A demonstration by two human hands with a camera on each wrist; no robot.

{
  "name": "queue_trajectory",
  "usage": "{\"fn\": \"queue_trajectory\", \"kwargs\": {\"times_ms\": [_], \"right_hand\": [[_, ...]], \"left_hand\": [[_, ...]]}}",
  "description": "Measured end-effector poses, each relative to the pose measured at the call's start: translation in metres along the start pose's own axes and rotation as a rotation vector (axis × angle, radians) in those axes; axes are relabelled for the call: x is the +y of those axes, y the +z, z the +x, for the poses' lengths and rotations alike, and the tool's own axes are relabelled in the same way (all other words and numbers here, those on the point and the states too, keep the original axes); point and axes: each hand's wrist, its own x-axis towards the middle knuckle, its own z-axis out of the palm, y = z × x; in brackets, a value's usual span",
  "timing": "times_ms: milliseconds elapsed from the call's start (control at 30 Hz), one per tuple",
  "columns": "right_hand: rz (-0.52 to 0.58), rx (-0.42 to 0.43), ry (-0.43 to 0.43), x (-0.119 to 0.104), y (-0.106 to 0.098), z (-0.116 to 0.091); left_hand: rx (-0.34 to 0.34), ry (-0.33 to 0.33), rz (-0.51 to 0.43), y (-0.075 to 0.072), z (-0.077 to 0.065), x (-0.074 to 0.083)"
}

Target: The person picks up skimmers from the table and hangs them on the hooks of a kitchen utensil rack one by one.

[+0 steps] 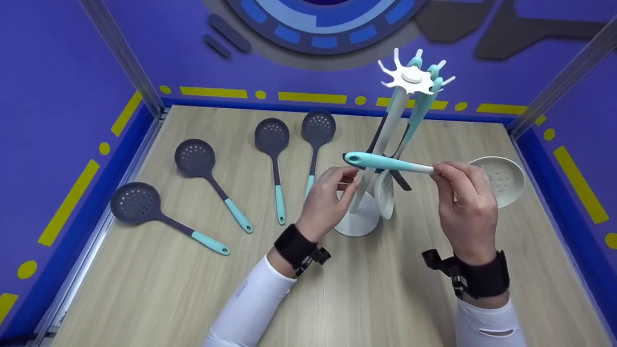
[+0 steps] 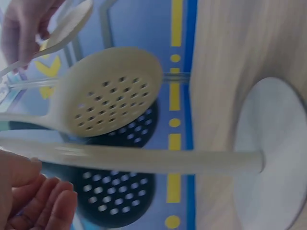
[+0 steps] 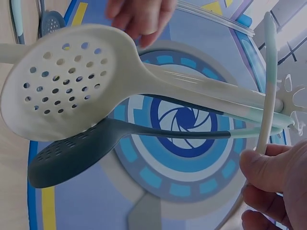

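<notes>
My right hand (image 1: 467, 207) pinches a white skimmer (image 1: 506, 180) by its neck, between thumb and fingers. Its teal handle (image 1: 385, 161) points left, crossing in front of the white utensil stand (image 1: 395, 120). Beside the stand's pole is my left hand (image 1: 328, 200), fingers bent loosely, nothing held; whether it touches the pole I cannot tell. Another white skimmer (image 2: 112, 91) hangs from the stand, with dark skimmers (image 2: 112, 196) behind it. In the right wrist view, the held skimmer's white neck (image 3: 267, 115) runs upright from the thumb.
Several dark skimmers with teal handles lie on the table at left: one far left (image 1: 135, 202), one beside it (image 1: 195, 159), others nearer the back (image 1: 272, 137). Blue panels (image 1: 62, 62) wall the table in. The stand's round base (image 1: 356, 224) rests on the wood.
</notes>
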Motion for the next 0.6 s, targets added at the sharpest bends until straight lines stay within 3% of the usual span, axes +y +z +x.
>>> {"fn": "queue_trajectory", "kwargs": {"times_ms": [167,467,600], "right_hand": [[0.008,-0.016,0.005,0.001,0.002,-0.002],[-0.003,-0.034,0.004,0.001,0.003,-0.003],[-0.008,-0.044,-0.004,0.001,0.004,-0.003]], "left_hand": [[-0.090,-0.062,0.050,0.016,-0.003,-0.009],[-0.229,-0.144,0.079,0.031,-0.004,-0.022],[-0.256,-0.171,0.080,0.035,-0.004,-0.025]]}}
